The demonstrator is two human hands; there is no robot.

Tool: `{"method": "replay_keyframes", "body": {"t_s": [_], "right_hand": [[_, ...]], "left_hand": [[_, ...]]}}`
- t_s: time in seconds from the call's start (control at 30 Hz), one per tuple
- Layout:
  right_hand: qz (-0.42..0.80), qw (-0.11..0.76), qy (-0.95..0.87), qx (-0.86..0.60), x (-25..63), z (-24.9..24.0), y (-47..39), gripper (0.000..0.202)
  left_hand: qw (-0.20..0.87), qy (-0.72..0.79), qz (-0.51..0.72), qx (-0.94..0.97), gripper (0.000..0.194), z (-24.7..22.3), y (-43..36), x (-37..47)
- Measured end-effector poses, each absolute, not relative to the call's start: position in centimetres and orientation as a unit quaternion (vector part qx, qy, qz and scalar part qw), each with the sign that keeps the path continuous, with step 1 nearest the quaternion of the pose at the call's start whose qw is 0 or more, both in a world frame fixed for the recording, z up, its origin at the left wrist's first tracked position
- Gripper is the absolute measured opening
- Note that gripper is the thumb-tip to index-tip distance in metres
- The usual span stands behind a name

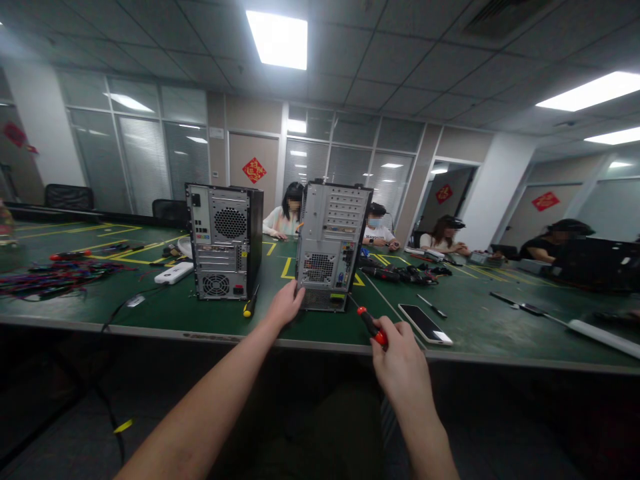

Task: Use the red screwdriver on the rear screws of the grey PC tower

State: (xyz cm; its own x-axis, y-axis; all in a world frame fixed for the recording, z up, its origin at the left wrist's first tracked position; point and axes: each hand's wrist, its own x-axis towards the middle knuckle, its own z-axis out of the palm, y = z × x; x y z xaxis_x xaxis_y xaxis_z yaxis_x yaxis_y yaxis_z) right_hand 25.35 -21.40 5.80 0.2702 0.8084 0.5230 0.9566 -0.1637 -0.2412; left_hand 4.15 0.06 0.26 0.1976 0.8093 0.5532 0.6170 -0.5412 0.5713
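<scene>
One red-and-black screwdriver (371,325) is gripped in the right hand (403,360), right of the lower centre of the frame, its shaft pointing up-left toward the base of the taller computer tower (327,243) at mid-frame. The left hand (286,303) touches that tower's lower left edge; its fingers are partly hidden, so I cannot tell whether they grip. Left of centre stands a shorter tower (220,250), with a yellow-ended screwdriver (249,309) beside its base.

Red diamond door sign (254,170), illegible
</scene>
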Motion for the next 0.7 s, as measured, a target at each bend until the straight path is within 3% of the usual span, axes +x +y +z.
{"method": "replay_keyframes", "body": {"t_s": [0.1,0.4,0.6,0.7], "right_hand": [[-0.11,0.303,-0.584,-0.745,25.25,5.83,-21.23,0.016],[-0.056,0.335,-0.542,-0.769,25.77,5.46,-20.55,0.038],[-0.131,0.308,-0.588,-0.737,25.41,5.45,-21.01,0.014],[-0.16,0.282,-0.59,-0.74,25.23,5.57,-21.24,0.021]], "left_hand": [[0.11,0.468,0.427,0.766,0.026,0.24,0.1,4.16],[0.107,0.465,0.434,0.764,0.025,-0.18,0.59,4.22],[0.11,0.458,0.441,0.764,0.025,-0.2,0.46,4.19],[0.112,0.46,0.439,0.764,0.025,-0.15,0.43,4.2]]}}
